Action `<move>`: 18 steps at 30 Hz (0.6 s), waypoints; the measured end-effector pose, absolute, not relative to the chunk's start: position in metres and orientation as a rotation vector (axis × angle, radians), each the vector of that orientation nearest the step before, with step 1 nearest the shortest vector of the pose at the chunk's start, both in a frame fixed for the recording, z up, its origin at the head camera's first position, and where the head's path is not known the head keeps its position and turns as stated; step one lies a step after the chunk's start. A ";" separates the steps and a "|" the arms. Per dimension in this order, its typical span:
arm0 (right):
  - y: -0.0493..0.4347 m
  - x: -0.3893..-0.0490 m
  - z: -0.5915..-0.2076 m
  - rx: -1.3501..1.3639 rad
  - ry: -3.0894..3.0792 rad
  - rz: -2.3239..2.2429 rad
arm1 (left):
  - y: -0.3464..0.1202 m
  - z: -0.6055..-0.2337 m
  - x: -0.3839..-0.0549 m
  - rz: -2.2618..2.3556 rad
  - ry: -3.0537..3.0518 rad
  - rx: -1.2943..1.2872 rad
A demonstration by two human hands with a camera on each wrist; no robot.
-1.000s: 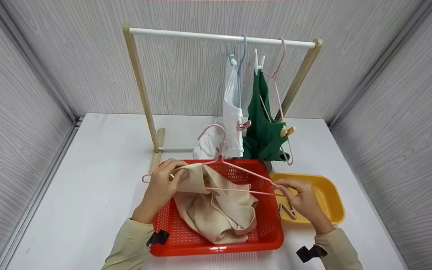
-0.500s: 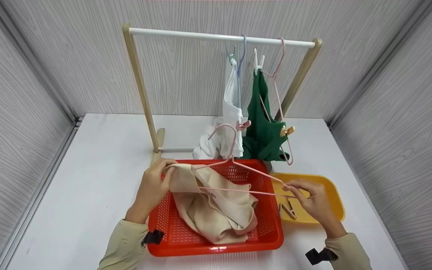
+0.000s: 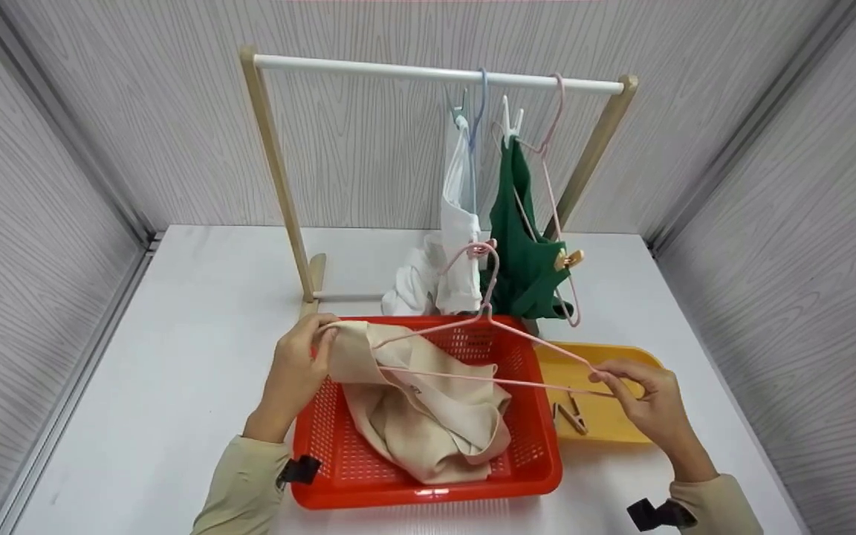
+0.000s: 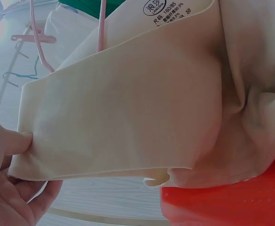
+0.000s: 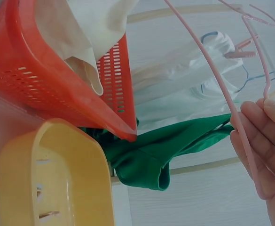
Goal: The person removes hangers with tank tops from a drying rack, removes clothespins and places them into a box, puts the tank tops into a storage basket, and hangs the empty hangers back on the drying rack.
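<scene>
Between thumb and fingers, my left hand (image 3: 296, 364) pinches the edge of a beige garment (image 3: 428, 431), its waistband end raised at the basket's left side. In the left wrist view that garment (image 4: 123, 103) shows a printed size label inside. My right hand (image 3: 647, 397) grips the right corner of a pink clothes hanger (image 3: 539, 342) over the yellow tub. The hanger's left end goes inside the raised end of the garment and is hidden there; its hook points up. The rest of the garment lies bunched in the red basket (image 3: 428, 492).
Behind the basket stands a clothes rack with a white rail (image 3: 368, 68). White clothing (image 3: 461, 253) and a green garment (image 3: 521, 245) hang from it on hangers, with clothespins attached. A yellow tub (image 3: 606, 431) holding clothespins (image 3: 571, 417) sits right of the basket.
The hanger and my right hand have moved to the right. My left hand has shifted slightly left with the garment's edge, and the hanger's left tip has gone from outside the cloth to inside it.
</scene>
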State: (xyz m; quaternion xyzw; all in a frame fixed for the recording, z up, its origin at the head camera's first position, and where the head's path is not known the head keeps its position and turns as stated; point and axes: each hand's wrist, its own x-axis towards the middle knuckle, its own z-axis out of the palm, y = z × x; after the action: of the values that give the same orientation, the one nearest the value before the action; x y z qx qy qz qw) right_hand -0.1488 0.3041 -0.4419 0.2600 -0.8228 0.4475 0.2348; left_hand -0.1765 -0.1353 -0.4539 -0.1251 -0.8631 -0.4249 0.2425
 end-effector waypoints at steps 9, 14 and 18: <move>0.317 -0.148 -0.443 0.744 -2.208 1.236 | -0.141 -0.458 -0.177 -1.165 -2.463 -0.250; 0.323 -0.145 -0.440 0.723 -2.208 1.225 | -0.146 -0.463 -0.177 -1.138 -2.480 -0.225; 0.327 -0.143 -0.438 0.699 -2.213 1.240 | -0.148 -0.467 -0.177 -1.089 -2.471 -0.233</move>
State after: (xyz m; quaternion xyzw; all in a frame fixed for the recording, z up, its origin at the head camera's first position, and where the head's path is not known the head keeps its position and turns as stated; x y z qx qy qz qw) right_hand -0.1432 0.3274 -0.4375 0.2570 -0.8138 0.4561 0.2524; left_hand -0.1774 -0.1485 -0.4671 -0.0840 -0.8907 -0.3924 0.2137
